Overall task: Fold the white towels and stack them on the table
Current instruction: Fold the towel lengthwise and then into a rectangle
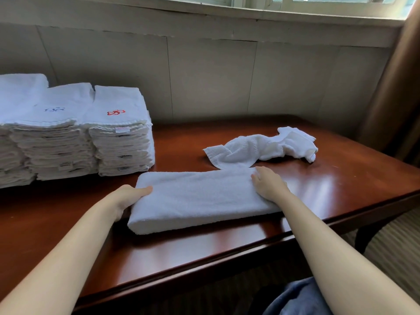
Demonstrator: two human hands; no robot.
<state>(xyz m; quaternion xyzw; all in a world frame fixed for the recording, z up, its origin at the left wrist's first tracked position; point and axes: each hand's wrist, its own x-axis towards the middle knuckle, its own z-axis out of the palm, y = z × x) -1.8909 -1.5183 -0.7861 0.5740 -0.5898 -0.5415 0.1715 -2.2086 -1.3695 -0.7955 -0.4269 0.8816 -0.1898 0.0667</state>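
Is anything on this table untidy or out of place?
Only the crumpled towel at the far right: it lies twisted and unfolded, apart from the neat stacks at left. The folded towel in front is not yet stacked.

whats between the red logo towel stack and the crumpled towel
Only bare table, as the head view shows. Nothing lies between the red-logo stack and the crumpled towel; the folded towel lies nearer the person.
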